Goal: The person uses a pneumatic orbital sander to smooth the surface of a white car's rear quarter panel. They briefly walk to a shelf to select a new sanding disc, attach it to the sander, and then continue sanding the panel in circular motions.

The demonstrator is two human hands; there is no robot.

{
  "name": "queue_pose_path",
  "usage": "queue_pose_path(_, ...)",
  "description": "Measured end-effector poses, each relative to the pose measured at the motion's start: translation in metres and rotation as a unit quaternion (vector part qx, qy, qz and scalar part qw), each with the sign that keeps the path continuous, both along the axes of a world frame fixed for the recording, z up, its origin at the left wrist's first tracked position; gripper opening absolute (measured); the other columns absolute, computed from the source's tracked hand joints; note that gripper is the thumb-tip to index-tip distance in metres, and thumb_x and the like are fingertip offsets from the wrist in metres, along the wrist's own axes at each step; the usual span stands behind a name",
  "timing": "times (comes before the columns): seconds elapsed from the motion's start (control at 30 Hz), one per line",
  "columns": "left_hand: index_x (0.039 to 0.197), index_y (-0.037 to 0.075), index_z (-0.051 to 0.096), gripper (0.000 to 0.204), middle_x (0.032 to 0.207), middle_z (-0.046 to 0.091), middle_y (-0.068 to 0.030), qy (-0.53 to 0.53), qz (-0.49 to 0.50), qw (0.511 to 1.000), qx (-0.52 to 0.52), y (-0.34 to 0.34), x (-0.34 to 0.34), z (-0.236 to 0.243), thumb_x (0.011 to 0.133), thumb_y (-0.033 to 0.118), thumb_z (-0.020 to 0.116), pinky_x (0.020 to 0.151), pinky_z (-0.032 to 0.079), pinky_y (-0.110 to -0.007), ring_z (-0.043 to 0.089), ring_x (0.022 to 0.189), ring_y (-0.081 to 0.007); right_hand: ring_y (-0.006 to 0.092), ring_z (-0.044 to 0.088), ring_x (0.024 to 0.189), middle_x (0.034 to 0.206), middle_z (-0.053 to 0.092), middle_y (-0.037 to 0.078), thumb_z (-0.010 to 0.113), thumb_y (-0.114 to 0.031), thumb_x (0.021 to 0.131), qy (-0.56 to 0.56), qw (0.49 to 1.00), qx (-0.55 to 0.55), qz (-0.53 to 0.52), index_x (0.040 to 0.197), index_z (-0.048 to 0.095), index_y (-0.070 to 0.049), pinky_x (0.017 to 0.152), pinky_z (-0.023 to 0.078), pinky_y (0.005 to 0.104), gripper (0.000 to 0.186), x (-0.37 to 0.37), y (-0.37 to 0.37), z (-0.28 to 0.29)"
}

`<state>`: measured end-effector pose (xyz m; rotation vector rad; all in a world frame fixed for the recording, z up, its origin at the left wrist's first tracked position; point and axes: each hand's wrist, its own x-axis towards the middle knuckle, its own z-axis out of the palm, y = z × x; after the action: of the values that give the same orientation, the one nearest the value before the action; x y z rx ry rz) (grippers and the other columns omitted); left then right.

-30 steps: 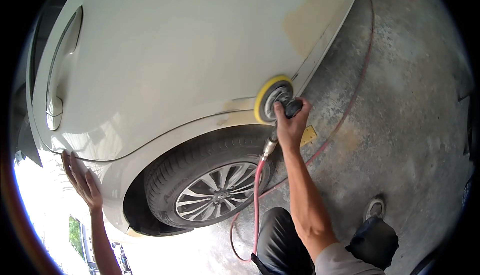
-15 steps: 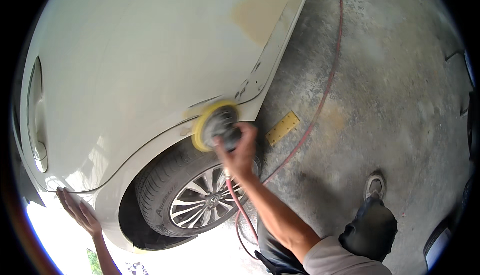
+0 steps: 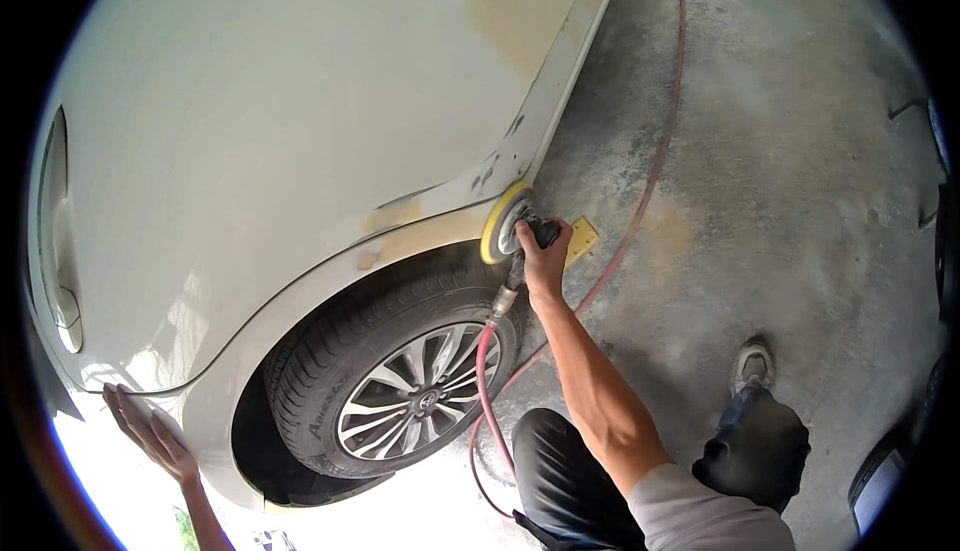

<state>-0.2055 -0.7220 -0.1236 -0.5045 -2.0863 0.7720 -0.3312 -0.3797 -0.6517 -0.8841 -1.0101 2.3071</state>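
My right hand (image 3: 543, 263) is closed on an air-powered sander (image 3: 522, 213) with a round yellow-edged pad, held at the rear wheel arch of a white car (image 3: 250, 121), near the door's lower corner. A pink hose (image 3: 485, 381) runs down from the tool past the wheel (image 3: 422, 401). My left hand (image 3: 150, 436) rests with stretched fingers against the bodywork at lower left, by the panel seam. Tan patches (image 3: 505, 1) and dark scuffs mark the panels along the edge.
A yellow perforated strip (image 3: 582, 243) lies on the grey concrete floor (image 3: 780, 171), partly behind my right hand. More hose (image 3: 655, 176) snakes across the floor. My shoe (image 3: 752, 364) and knees are below. Dark objects sit at the right rim, and bright daylight at lower left.
My right hand swept the sander down-left along the arch, then back up and right toward the door's corner. The view has shifted, and my left hand still rests on the bodywork.
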Motion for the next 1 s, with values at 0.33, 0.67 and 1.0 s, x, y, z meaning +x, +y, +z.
queue_pose_path(0.33, 0.155, 0.009, 0.036, 0.063, 0.161, 0.031, -0.0167, 0.002, 0.006, 1.0, -0.026, -0.006, 0.004, 0.004, 0.105, 0.046, 0.026, 0.121, 0.026, -0.057, 0.026, 0.151, -0.037, 0.0298, 0.07, 0.088, 0.122, 0.053, 0.018, 0.08, -0.028, 0.083, 0.211, 0.909, 0.354, 0.057, 0.126, 0.049, -0.007, 0.06, 0.06, 0.0385, 0.057, 0.084, -0.028, 0.202)
queue_pose_path(0.67, 0.154, 0.006, 0.038, 0.06, 0.16, 0.031, -0.0195, -0.014, -0.028, 0.999, -0.002, 0.013, -0.005, 0.0, 0.106, 0.042, 0.029, 0.121, 0.023, -0.058, 0.026, 0.15, -0.0398, 0.0211, 0.062, 0.088, 0.109, 0.056, 0.011, 0.083, -0.029, 0.084, 0.093, 0.985, 0.131, -0.068, 0.133, 0.044, 0.001, 0.075, 0.052, 0.0368, 0.069, -0.006, 0.048, 0.06)
queue_pose_path(1.0, 0.153, 0.005, 0.038, 0.058, 0.161, 0.029, -0.0194, 0.013, 0.011, 0.999, 0.035, 0.017, 0.007, -0.02, 0.107, 0.04, 0.031, 0.122, 0.021, -0.055, 0.025, 0.151, -0.0381, 0.0231, 0.065, 0.071, 0.111, 0.052, 0.012, 0.08, -0.024, 0.084, 0.157, 0.935, 0.313, 0.051, 0.131, 0.043, -0.007, 0.062, 0.056, 0.0373, 0.063, 0.02, 0.071, 0.164)
